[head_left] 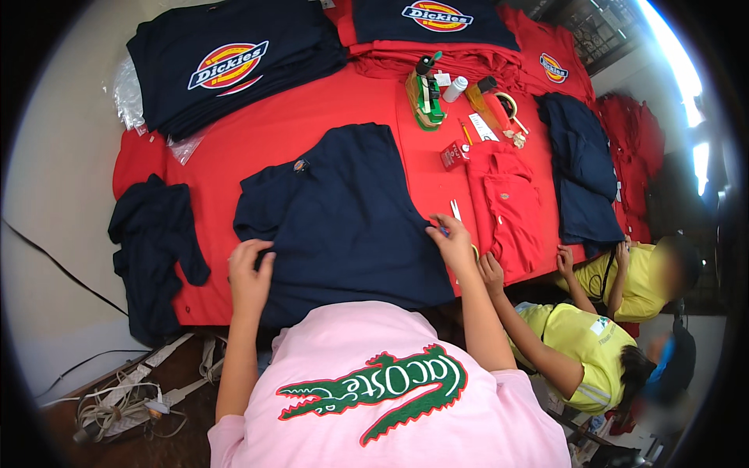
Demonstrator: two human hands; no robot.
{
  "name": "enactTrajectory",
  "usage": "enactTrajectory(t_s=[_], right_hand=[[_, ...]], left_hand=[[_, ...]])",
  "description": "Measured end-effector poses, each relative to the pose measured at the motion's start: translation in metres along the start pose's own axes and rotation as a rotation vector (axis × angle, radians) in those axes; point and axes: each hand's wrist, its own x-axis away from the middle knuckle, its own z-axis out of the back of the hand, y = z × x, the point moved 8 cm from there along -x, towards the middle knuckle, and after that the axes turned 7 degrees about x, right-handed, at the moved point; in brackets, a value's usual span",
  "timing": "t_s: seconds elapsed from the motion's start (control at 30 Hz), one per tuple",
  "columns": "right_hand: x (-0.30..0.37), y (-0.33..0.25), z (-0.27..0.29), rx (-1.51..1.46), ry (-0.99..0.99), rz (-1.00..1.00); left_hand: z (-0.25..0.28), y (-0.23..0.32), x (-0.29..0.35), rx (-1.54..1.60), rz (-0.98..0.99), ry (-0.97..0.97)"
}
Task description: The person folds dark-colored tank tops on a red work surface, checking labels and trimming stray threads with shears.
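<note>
A navy T-shirt [343, 218] lies spread in front of me, its collar pointing away and its lower edge near my body. My left hand [250, 273] is closed on the shirt's left edge, just below the sleeve. On the opposite side, my right hand [454, 246] pinches the shirt's right edge. A small blue piece shows at those right fingertips, too small to name. Beside that hand lie scissors [456, 209] with silver blades, partly hidden by it.
Navy shirt stacks [273, 86] line the red-covered table's [211, 195] far side. A crumpled navy garment [156, 242] hangs over the left edge. Rightward are a green tape dispenser [425, 97], a red shirt [505, 210] and co-workers in yellow [573, 355]. Cables [129, 405] lie lower left.
</note>
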Motion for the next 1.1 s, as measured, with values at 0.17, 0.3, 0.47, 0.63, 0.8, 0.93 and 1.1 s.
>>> enactTrajectory(t_s=[0.17, 0.3, 0.47, 0.63, 0.8, 0.93, 1.1], right_hand=[[-0.001, -0.068, -0.018, 0.253, -0.15, 0.053], [0.022, -0.126, -0.013, -0.48, -0.358, 0.205], [0.043, -0.124, -0.001, -0.68, -0.427, -0.063], [0.046, -0.117, 0.01, -0.816, -0.355, -0.179], [0.049, -0.119, 0.002, -0.921, -0.446, -0.182], [0.051, -0.147, 0.017, -0.601, -0.411, 0.142], [0.052, -0.171, 0.042, -0.418, -0.168, 0.451]], left_hand=[[-0.1, 0.071, -0.012, 0.358, -0.038, -0.482], [-0.144, 0.129, -0.02, 0.59, -0.027, -0.628], [-0.163, 0.123, -0.023, 0.494, 0.112, -0.793], [-0.164, 0.081, -0.001, 0.759, 0.45, -0.757], [-0.155, 0.08, 0.006, 0.828, 0.474, -0.685], [-0.132, 0.108, 0.003, 0.591, 0.073, -0.457], [-0.089, 0.185, 0.015, 0.161, -0.671, -0.149]])
